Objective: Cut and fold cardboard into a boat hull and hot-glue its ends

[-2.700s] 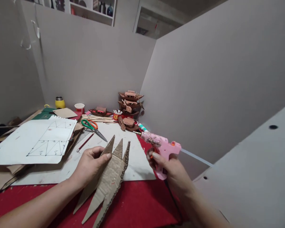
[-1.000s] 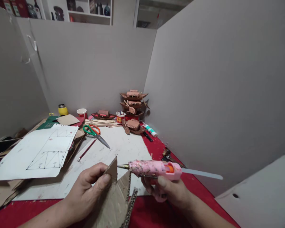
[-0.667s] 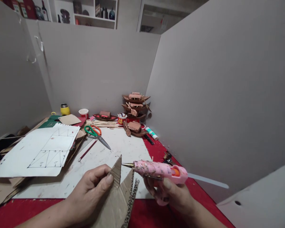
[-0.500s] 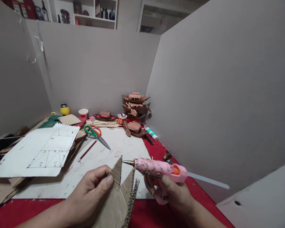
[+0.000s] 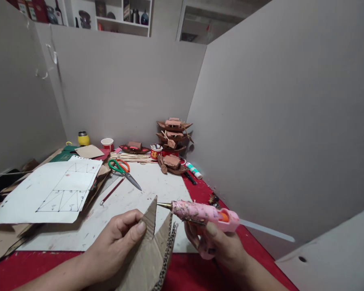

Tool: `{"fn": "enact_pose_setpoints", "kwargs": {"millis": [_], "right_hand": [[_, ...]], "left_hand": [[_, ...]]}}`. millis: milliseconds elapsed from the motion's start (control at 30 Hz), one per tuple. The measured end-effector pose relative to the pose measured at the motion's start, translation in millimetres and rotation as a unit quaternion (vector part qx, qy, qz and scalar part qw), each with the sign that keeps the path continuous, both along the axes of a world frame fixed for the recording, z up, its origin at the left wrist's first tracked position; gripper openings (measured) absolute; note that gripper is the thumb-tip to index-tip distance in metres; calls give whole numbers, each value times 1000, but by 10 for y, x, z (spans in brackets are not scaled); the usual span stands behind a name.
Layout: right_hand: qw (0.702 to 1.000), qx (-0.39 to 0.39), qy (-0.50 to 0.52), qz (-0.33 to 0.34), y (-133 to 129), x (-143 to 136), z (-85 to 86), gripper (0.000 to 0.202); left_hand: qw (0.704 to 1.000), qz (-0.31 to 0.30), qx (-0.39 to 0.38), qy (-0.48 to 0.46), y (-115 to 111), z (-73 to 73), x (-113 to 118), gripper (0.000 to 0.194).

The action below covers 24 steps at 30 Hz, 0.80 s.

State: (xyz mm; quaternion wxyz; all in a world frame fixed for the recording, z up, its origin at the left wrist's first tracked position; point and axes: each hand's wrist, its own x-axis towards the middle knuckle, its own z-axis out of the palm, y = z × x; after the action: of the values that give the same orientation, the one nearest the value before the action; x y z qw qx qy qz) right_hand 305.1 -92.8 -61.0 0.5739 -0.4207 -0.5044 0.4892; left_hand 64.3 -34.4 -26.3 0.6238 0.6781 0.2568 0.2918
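Above the red counter (image 5: 185,275), holding up the pointed cardboard (image 5: 145,258) in tightly pinched left fingers (image 5: 129,218); gripping the pink glue gun (image 5: 191,211) with right fingers (image 5: 192,237) wrapped around its handle. Aiming at one flap (image 5: 151,220), nozzle-first (image 5: 164,205). Might burn the left fingers by slipping off that narrow edge.

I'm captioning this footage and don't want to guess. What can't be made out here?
All in the head view:
Cardboard: lower end cut off by the bottom edge.
Left hand: some fingers hidden behind the cardboard.
Glue gun: handle largely covered by the right hand.
Nozzle: gap too fine to tell whether its tip touches the cardboard.
Drawing: labels too small to read.
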Motion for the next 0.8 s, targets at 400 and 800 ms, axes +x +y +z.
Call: {"fn": "enact_pose_setpoints", "kwargs": {"millis": [400,800], "right_hand": [[999,36,11,35,5,31,-17,44],[995,80,-6,64,19,42,-47,47]], "left_hand": [[1000,-2,18,0,9,-12,-3,30],[1000,-2,25,6,12,-19,1,31]]}}
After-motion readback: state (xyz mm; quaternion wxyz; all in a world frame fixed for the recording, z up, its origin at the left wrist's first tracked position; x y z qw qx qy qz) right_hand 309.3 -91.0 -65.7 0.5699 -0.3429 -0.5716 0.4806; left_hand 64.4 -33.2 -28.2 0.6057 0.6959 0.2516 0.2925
